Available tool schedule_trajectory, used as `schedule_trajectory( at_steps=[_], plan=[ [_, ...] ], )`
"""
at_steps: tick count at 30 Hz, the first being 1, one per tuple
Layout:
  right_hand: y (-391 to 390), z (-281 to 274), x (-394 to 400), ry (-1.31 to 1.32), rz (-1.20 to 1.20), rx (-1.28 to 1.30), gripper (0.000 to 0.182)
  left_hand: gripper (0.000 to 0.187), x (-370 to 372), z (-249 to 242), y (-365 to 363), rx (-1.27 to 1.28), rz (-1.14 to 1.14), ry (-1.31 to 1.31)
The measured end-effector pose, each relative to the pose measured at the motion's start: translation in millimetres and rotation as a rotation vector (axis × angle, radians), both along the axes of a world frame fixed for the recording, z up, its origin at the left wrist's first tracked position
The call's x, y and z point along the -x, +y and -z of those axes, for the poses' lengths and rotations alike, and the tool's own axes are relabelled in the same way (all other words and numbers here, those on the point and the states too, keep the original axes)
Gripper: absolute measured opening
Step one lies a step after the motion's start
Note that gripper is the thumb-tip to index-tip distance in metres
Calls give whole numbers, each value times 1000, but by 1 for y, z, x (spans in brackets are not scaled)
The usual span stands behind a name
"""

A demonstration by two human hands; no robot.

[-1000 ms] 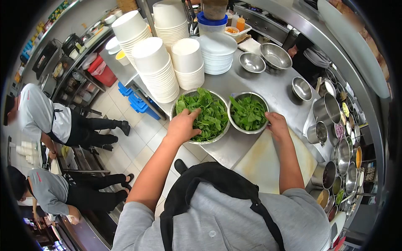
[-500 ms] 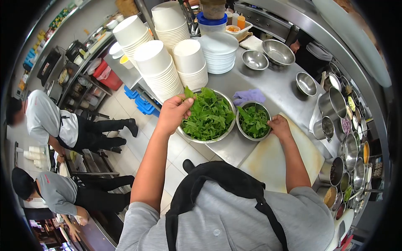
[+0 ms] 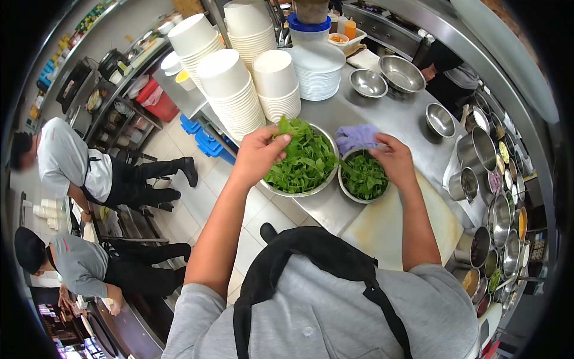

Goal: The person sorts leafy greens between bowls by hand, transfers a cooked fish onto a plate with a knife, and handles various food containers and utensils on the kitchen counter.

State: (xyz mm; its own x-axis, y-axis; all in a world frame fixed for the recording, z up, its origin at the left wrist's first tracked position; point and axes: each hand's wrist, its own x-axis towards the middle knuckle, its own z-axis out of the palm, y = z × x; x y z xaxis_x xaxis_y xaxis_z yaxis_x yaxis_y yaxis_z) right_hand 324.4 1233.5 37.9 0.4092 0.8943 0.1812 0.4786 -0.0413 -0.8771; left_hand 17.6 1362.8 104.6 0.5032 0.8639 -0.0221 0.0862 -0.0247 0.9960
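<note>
My left hand [image 3: 261, 155] is over the left edge of a large steel bowl [image 3: 299, 193] heaped with leafy greens [image 3: 308, 161]. Between its thumb and fingers it pinches a green leaf [image 3: 286, 125]. A smaller steel bowl [image 3: 382, 195] stands beside it, with more leafy greens [image 3: 363, 177] inside. My right hand [image 3: 394, 159] hovers over that bowl's upper right rim, fingers curled down and drawn together. What those fingertips hold, if anything, I cannot make out. A purple cloth [image 3: 353, 139] lies just behind the bowls.
White tub stacks [image 3: 230, 90] and plates [image 3: 318, 78] stand behind the bowls. A cutting board [image 3: 388, 230] lies at the right front. Empty steel bowls [image 3: 368, 83] sit farther back, and pots [image 3: 475, 149] crowd the right. Two co-workers [image 3: 78, 161] stand at left; another person [image 3: 448, 75] is at back right.
My right hand has moved from the small bowl's right rim up and back, over its upper right edge. My left hand, still pinching a leaf, has shifted slightly right.
</note>
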Motion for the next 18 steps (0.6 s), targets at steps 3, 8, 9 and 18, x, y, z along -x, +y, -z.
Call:
schedule_trajectory(
  at_steps=[3,8,9,18],
  plan=[
    [10,-54,69,200,-203,-188,50,24,-30,-5,-6,-18,77,35],
    [27,-55,76,51,-155,-285,34,30,-71,-7,-19,-43,214,-120],
    [29,-52,72,101,-96,-304,29,30,-74,-8,-20,-32,237,-121],
    [-10,-11,6,386,19,320,21,29,-19,43,17,-256,-34,365]
  ],
)
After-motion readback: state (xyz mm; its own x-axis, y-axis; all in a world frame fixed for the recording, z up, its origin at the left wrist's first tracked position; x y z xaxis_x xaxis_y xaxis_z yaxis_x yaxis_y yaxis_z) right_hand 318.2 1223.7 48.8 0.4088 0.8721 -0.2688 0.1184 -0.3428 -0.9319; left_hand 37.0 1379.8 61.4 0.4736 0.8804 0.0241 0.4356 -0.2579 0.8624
